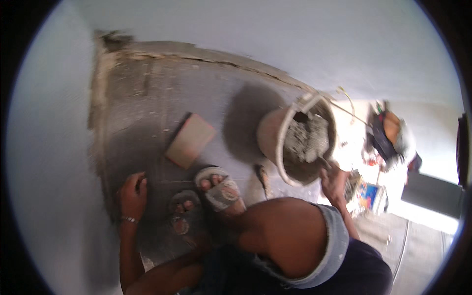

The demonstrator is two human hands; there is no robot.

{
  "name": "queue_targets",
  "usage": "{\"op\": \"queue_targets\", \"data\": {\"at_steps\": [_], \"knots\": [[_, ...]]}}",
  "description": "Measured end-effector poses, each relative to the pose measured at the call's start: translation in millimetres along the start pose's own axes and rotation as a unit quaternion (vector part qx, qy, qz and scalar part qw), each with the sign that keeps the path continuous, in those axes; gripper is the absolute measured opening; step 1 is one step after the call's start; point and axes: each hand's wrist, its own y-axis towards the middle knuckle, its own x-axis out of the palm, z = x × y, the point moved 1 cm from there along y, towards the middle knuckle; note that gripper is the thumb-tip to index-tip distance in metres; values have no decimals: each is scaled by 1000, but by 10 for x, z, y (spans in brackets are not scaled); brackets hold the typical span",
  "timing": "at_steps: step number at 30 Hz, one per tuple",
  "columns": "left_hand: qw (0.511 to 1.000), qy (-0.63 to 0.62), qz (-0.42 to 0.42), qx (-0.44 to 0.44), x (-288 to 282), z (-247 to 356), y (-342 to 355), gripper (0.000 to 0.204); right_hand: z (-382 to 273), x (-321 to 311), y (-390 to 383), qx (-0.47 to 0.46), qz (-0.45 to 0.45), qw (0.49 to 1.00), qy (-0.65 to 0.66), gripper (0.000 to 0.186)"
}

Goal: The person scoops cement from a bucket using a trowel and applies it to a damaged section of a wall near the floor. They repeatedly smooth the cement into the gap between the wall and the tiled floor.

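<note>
A pale bucket (271, 132) stands on the floor, its mouth tipped into view, with wet grey mortar (307, 137) inside. My right hand (335, 183) is at its near right rim, closed on what looks like a short tool handle (323, 163) reaching into the mortar. The tool's kind is hidden. My left hand (132, 196), with a bracelet at the wrist, hangs near the left wall, fingers loosely curled with nothing seen in them. Between hand and bucket lies a flat, rectangular, reddish-grey block (191, 141) on the floor.
My sandalled feet (221, 189) stand just short of the block. Rough, broken edging (211, 56) runs along the wall base. A narrow brownish object (264, 181) lies by the bucket. Farther right, another person (393, 135) bends over beside a colourful package (369, 197).
</note>
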Motion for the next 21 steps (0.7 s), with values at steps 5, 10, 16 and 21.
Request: {"op": "queue_targets", "data": {"at_steps": [5,10,16,21], "knots": [[997,-67,35,-30,98,-216,-159,20,-863,-606,460,15,-86,995,52,18],[989,-96,25,-111,246,-143,-368,19,-1924,-441,1197,-195,-129,971,58,25],[985,-57,105,-123,468,-70,-464,16,-3069,366,1569,-531,-313,775,136,33],[976,6,163,-147,560,-129,-712,16,-3801,650,1476,-588,-525,609,91,30]]}}
